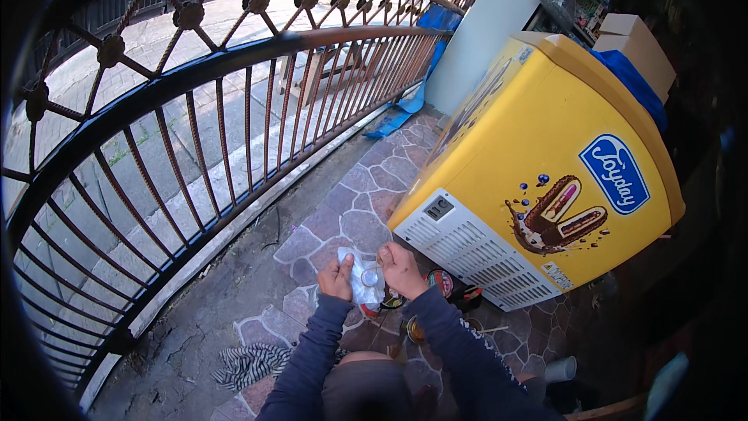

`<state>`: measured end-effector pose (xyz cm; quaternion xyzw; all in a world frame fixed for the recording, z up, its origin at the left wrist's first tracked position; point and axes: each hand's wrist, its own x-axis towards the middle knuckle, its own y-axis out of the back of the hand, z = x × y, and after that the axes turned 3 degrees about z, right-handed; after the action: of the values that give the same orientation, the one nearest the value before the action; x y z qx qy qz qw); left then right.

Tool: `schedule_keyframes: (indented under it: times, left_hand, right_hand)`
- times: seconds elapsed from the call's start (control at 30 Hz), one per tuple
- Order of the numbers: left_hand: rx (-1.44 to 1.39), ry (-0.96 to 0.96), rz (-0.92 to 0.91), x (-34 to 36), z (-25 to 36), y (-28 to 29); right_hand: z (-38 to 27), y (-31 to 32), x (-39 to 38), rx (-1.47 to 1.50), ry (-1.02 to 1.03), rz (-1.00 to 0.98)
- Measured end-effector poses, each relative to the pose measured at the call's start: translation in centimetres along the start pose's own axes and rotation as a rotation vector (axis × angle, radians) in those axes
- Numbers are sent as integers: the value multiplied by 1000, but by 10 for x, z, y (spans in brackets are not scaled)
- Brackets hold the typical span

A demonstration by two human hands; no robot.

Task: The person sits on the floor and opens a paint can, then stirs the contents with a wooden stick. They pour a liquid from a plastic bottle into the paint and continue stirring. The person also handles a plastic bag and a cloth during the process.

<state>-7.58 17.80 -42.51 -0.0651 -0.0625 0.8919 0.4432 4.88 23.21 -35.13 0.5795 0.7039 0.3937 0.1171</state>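
My left hand is closed on the edge of a crumpled, silvery-white plastic packet, its thumb lying along the top. A small round shape shows on the packet, too small to tell what it is. Just right of it, my right hand has its fingers curled close to the packet; what they hold, if anything, is too small to make out. Below both hands, partly hidden by them and my right forearm, several round cans stand on the floor, among them one with a red and dark lid.
A yellow ice cream freezer stands to the right, with a cardboard box on top. A black and brown metal fence curves along the left. A striped cloth lies on the stone-patterned floor. A whitish cup is at lower right.
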Motion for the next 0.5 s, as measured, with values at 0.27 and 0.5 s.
schedule_keyframes:
  times: [0.27, 0.5]
  left_hand:
    - [-114, -39, 108, 26, -33, 20]
    - [-189, -32, 147, 24, -25, 19]
  right_hand:
    - [-11, 47, -23, 762, -365, -189]
    - [16, 39, -69, 625, -627, -400]
